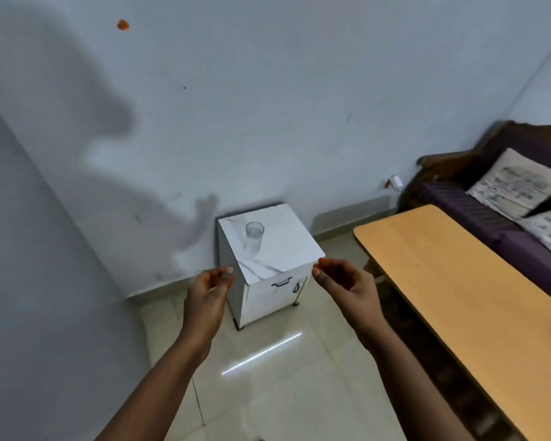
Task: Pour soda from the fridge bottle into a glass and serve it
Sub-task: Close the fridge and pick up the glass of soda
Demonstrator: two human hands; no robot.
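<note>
A clear drinking glass (254, 235) stands upright on the marble-patterned top of a small white cabinet (287, 246) against the wall. It looks empty. My left hand (209, 294) is raised in front of the cabinet's near left corner, fingers loosely curled, holding nothing. My right hand (344, 281) hovers at the cabinet's near right corner, fingers loosely curled too, with nothing in it. Both hands are short of the glass and apart from it. No bottle or fridge is in view.
A long wooden table (452, 297) runs along the right. Behind it stands a purple sofa (477, 211) with patterned cushions (516, 183). The pale wall (268, 106) rises behind the cabinet, and tiled floor (268, 393) lies below my arms.
</note>
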